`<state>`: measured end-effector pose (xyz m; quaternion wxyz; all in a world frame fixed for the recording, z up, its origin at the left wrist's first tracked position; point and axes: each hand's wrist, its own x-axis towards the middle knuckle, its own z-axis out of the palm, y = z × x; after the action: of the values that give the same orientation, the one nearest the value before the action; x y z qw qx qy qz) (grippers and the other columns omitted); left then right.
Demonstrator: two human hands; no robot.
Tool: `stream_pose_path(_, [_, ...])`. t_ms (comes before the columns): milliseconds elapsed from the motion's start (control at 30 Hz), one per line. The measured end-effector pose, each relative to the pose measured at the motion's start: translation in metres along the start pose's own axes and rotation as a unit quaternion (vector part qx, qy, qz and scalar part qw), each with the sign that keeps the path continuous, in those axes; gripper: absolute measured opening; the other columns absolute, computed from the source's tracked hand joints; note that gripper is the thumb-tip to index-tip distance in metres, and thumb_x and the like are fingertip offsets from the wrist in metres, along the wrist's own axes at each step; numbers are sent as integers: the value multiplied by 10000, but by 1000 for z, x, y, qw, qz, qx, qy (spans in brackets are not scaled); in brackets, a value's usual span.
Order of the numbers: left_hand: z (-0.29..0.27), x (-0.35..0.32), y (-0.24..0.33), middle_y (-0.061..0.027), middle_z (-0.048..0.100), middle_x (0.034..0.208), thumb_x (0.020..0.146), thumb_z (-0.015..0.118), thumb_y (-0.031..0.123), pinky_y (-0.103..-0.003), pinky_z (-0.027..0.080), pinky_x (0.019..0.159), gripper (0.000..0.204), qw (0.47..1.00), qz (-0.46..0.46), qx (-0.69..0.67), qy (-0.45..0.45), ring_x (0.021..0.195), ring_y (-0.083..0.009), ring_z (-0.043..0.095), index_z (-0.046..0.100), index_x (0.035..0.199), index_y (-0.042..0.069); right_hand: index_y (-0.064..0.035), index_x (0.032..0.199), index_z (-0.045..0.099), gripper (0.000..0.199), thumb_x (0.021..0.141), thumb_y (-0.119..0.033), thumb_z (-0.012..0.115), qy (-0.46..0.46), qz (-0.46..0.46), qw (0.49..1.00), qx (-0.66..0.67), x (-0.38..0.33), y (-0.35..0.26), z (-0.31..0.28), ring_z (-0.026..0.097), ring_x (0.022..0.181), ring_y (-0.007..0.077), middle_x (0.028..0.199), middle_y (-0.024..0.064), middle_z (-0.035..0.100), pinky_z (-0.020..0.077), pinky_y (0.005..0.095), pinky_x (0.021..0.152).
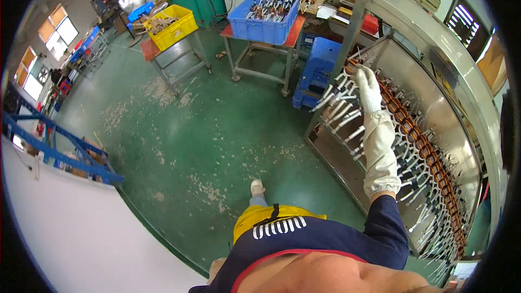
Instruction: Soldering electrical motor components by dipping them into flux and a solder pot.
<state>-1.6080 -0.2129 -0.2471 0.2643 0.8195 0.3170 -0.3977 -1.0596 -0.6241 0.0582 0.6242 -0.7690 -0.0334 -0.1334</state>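
Note:
My right hand (368, 88), in a white glove with a pale sleeve cover, reaches out to the far end of a long row of copper-wound ring coils (415, 133). Its fingers are bent together at the endmost copper coil (351, 67), and they hide part of it. White-sleeved wire leads (341, 115) fan out from the coils on both sides. The coils stand packed side by side along a metal rack (355, 27). My left hand is out of view.
Blue plastic stools (317, 70) stand beyond the rack. A blue crate (264, 30) of similar coils rests on a red-topped metal stand (230, 33), with a yellow crate (175, 35) further left. A white panel (70, 228) borders the green floor.

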Motion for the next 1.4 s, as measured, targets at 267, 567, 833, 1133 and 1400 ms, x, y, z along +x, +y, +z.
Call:
stream_pose_path(267, [-253, 127, 109, -215, 631, 1174, 872, 544, 351, -411, 471, 920, 440, 989, 118, -14, 92, 1133, -344, 588, 609, 1194, 57, -75, 1335, 512, 564, 954, -488, 474, 254, 2, 962, -94, 144, 40, 20, 503, 1223, 293, 1323, 169, 546, 360, 357, 1040])
stream_pose_path(567, [-382, 310, 215, -185, 634, 1197, 885, 563, 407, -383, 444, 980, 497, 969, 194, -108, 113, 1144, -314, 591, 587, 1242, 63, -21, 1072, 569, 553, 971, -546, 423, 58, -8, 956, 289, 273, 114, 10, 635, 749, 249, 874, 117, 650, 530, 373, 688])
stream_pose_path(833, [-468, 351, 313, -186, 634, 1182, 896, 575, 385, -392, 459, 960, 449, 946, 317, -44, 57, 1124, -320, 595, 608, 1208, 64, -54, 1104, 561, 316, 964, -323, 471, 297, 55, 943, 137, 293, 195, -24, 622, 759, 262, 881, 121, 636, 523, 391, 678])
stream_pose_path(1133, [-531, 398, 349, -154, 648, 1170, 892, 591, 360, -384, 460, 959, 412, 921, 388, 35, -8, 1115, -288, 604, 613, 1200, 87, -69, 875, 642, 195, 888, -259, 600, 272, 53, 904, 327, 277, 233, -33, 591, 662, 278, 761, 87, 624, 498, 391, 620])
stream_pose_path(1400, [-570, 419, 362, -160, 641, 1176, 880, 567, 406, -407, 451, 964, 424, 940, 287, 172, -64, 1133, -328, 586, 624, 1189, 121, -9, 789, 556, 366, 896, -357, 520, 33, 10, 976, 213, 167, 89, 73, 561, 763, 324, 746, 158, 583, 437, 457, 858])
